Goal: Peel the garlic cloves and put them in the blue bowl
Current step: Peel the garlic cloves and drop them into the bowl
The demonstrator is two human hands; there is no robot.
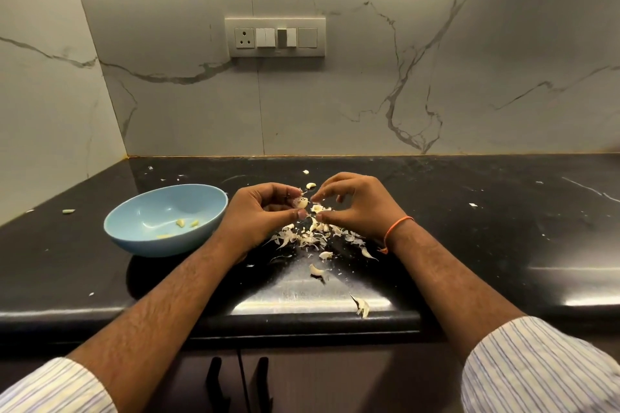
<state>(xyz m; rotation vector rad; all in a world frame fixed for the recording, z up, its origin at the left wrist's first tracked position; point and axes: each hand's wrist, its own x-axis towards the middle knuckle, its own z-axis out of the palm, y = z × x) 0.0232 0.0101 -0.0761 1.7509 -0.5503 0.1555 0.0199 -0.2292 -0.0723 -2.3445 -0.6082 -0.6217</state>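
My left hand (265,211) pinches a garlic clove (301,202) between thumb and fingers above the black counter. My right hand (359,203) is close beside it, its fingertips pinching at the skin of that clove. The blue bowl (134,231) sits left of my left hand and holds a few peeled cloves (183,223). A heap of papery garlic skins (312,235) lies under and in front of both hands. Loose cloves lie behind the hands (311,185) and in front of the heap (317,270).
The black counter (469,228) meets marble walls at the back and left, forming a corner. A single clove (68,211) lies far left of the bowl. A skin scrap (361,306) sits at the front edge. A switch panel (275,37) is on the back wall.
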